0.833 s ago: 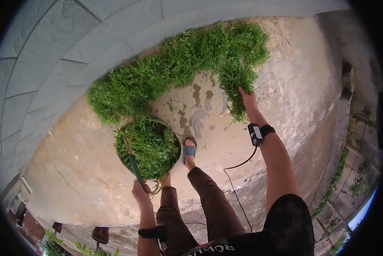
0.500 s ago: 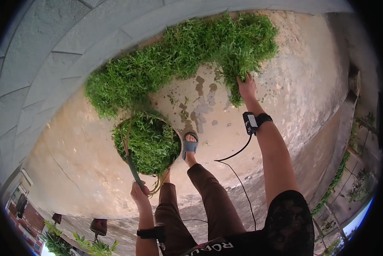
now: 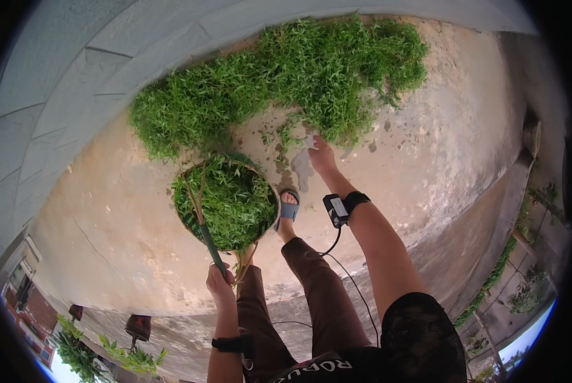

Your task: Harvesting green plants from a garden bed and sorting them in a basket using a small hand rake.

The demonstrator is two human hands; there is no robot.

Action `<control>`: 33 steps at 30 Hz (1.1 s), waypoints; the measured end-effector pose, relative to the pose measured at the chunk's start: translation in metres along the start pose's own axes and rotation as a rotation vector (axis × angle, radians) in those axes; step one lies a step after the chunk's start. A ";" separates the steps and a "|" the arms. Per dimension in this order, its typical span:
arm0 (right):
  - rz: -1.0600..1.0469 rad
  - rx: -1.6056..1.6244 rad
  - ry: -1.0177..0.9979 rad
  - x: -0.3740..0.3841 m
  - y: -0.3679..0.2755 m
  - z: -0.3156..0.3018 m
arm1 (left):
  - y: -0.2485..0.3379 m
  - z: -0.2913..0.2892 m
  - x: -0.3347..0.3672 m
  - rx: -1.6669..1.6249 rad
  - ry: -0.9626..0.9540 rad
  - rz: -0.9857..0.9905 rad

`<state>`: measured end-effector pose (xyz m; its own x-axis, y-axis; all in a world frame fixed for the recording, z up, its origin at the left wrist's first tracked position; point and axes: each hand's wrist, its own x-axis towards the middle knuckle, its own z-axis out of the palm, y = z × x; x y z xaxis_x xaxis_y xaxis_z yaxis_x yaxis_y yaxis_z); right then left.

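- Clasps the green-wrapped handle [image 3: 213,250] of the round basket [image 3: 277,199] in the left hand [image 3: 220,283], with the grip wrapped around it.
- Slants this handle over the left part of the basket, forked into brown strands toward the far rim.
- Holds the right hand [image 3: 322,155] just beside the near edge of the long heap of leafy stems [image 3: 286,76], near some loose sprigs [image 3: 287,134].
- Impossible to tell the state of the right grip, with fingertips too small to make out.
- Has leafy greens [image 3: 228,207] filling the basket, on the concrete ground [image 3: 126,217].
- On that ground too, along the grey block wall [image 3: 69,121]: the heap.
- Wears a grey sandal [image 3: 289,210] close beside the basket, and a black device [image 3: 335,209] on the right wrist.
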<state>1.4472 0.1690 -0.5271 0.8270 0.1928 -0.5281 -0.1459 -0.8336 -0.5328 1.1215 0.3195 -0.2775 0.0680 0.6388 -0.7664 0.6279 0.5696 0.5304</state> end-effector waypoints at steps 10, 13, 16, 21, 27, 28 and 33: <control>-0.664 -0.336 -0.392 -0.155 -0.127 0.070 | 0.002 -0.003 -0.003 -0.039 -0.072 -0.002; -0.611 -0.512 -0.416 -0.150 -0.161 0.120 | 0.006 0.002 -0.006 -0.025 -0.103 -0.020; -0.634 -0.730 -0.500 -0.161 -0.166 0.167 | 0.002 -0.001 -0.004 -0.022 -0.138 0.009; -0.717 -0.562 -0.371 -0.155 -0.094 0.201 | -0.009 -0.001 0.002 -0.087 -0.239 0.041; -0.780 -0.014 -0.328 -0.169 -0.112 0.104 | -0.011 -0.030 0.005 -0.205 -0.238 0.065; -0.740 0.017 -0.366 -0.172 -0.114 0.086 | 0.000 -0.035 0.003 -0.223 -0.178 0.014; -0.579 0.172 -0.334 -0.171 -0.131 -0.013 | 0.017 -0.065 0.015 -0.093 -0.021 0.052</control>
<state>1.3316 0.2384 -0.3583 0.5903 0.7542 -0.2878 0.1615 -0.4596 -0.8733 1.0830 0.3726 -0.2562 0.1155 0.6580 -0.7441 0.5489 0.5821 0.5999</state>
